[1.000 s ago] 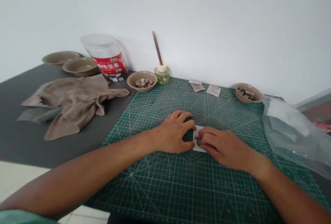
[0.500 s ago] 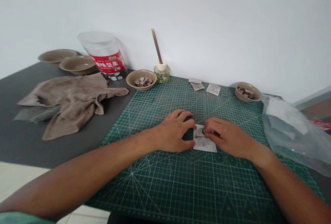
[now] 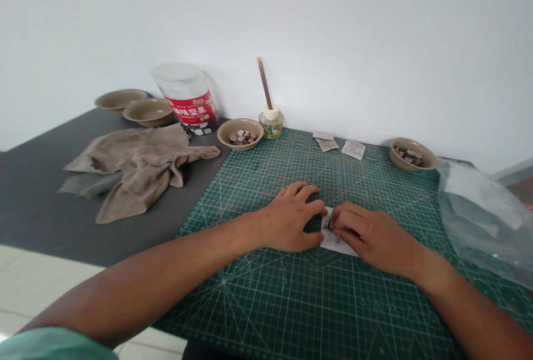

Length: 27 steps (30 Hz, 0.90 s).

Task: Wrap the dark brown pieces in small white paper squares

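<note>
A small white paper square [image 3: 339,244] with dark smudges lies flat on the green cutting mat [image 3: 287,304]. My left hand [image 3: 291,218] rests on the mat with its fingers spread, thumb and index fingertip touching the paper's left edge. Over the paper, my right hand [image 3: 370,235] is closed in a pinch. Its fingertips hold a small dark piece [image 3: 331,225] against the paper's surface; most of it is hidden behind the fingers, so its kind is unclear. The right side of the paper is covered by this hand.
Bowls of small wooden-looking pieces stand at back left [image 3: 240,143] and back right [image 3: 433,160]. Between them are a reed diffuser [image 3: 271,127] and more paper squares [image 3: 353,149]. Leftward are a brown cloth [image 3: 137,166], a plastic jar [image 3: 189,99] and two bowls [image 3: 120,95]. A plastic bag [image 3: 483,216] lies right.
The whole scene has shifted right and slightly down in view. My right fingertips have moved a little left over the paper, covering more of it. My left hand stays at the paper's edge.
</note>
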Tool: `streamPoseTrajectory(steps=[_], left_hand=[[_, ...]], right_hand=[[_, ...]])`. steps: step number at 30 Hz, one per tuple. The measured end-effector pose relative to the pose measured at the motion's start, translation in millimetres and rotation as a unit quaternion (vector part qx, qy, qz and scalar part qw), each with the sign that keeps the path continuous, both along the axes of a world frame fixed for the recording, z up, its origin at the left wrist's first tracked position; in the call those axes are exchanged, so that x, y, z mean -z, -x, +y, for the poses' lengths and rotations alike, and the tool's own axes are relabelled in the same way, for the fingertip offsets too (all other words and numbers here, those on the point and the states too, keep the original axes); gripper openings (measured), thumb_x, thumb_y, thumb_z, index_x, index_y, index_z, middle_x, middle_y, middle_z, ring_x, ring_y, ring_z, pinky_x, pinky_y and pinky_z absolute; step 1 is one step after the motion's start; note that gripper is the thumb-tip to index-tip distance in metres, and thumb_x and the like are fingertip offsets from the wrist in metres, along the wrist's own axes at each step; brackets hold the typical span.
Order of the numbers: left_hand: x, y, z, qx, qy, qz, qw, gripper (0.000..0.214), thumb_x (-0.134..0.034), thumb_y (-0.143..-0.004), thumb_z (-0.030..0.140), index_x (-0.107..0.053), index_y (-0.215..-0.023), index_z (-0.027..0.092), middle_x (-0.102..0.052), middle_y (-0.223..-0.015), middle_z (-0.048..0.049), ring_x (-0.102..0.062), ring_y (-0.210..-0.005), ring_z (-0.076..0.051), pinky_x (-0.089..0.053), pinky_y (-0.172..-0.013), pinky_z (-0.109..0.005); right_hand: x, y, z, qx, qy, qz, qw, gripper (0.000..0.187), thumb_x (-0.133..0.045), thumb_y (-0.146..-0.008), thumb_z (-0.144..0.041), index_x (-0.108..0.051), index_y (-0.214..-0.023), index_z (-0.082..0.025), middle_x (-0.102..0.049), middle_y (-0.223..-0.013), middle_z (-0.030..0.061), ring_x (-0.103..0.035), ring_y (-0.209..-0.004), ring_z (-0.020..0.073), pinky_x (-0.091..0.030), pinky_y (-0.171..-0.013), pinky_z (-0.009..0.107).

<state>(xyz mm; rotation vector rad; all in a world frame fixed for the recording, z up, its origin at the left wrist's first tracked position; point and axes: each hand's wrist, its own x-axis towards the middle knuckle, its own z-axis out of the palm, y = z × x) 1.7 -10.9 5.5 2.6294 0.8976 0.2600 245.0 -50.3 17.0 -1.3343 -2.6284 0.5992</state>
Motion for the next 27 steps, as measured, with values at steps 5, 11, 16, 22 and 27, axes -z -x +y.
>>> streamPoseTrajectory(steps=[5,11,16,22,27], left_hand=[[-0.7,0.4,0.4,-0.001,-0.005,-0.003,1.0,0.043,-0.069,-0.085,0.045,-0.059,-0.123,0.026,-0.042,-0.148,-0.0105,-0.031,-0.143,-0.038,-0.03,-0.116,-0.058],[-1.5,0.2,-2.7,-0.006,-0.019,-0.004,1.0,0.044,-0.068,-0.085,0.046,-0.059,-0.122,0.024,-0.043,-0.147,-0.0111,-0.033,-0.142,-0.037,-0.031,-0.116,-0.057],[-2.4,-0.1,-5.6,-0.005,-0.023,-0.001,1.0,0.043,-0.068,-0.084,0.045,-0.06,-0.119,0.023,-0.043,-0.147,-0.0119,-0.033,-0.142,-0.037,-0.031,-0.117,-0.055],[-3.6,-0.8,-5.5,-0.008,-0.021,0.003,1.0,0.044,-0.068,-0.084,0.045,-0.059,-0.121,0.022,-0.043,-0.146,-0.0117,-0.033,-0.141,-0.037,-0.031,-0.117,-0.055],[-3.7,-1.1,-5.0,-0.009,-0.022,0.0,1.0,0.045,-0.068,-0.084,0.045,-0.059,-0.121,0.022,-0.044,-0.146,-0.012,-0.033,-0.141,-0.037,-0.032,-0.115,-0.056]], right_hand=[[-0.9,-2.1,0.2,0.005,-0.006,-0.013,1.0,0.012,-0.048,-0.1,-0.022,-0.058,-0.093,-0.022,-0.063,-0.099,0.0026,-0.062,-0.083,0.0168,-0.048,-0.073,0.031],[0.9,0.0,-5.2,0.019,-0.036,-0.013,0.999,0.013,-0.047,-0.101,-0.024,-0.06,-0.096,-0.022,-0.063,-0.101,0.0037,-0.063,-0.087,0.0183,-0.049,-0.077,0.033],[2.7,-1.1,-3.6,-0.023,-0.037,-0.014,0.999,0.016,-0.046,-0.101,-0.023,-0.061,-0.098,-0.022,-0.063,-0.104,0.004,-0.063,-0.088,0.0176,-0.049,-0.077,0.032],[0.0,-2.8,-4.4,-0.015,-0.017,-0.012,1.0,0.013,-0.049,-0.099,-0.021,-0.06,-0.092,-0.022,-0.063,-0.099,0.002,-0.062,-0.082,0.0155,-0.048,-0.072,0.03],[1.9,2.4,-3.9,0.005,-0.06,-0.012,0.998,0.014,-0.047,-0.101,-0.024,-0.06,-0.098,-0.021,-0.064,-0.105,0.0049,-0.063,-0.088,0.0181,-0.048,-0.074,0.031]])
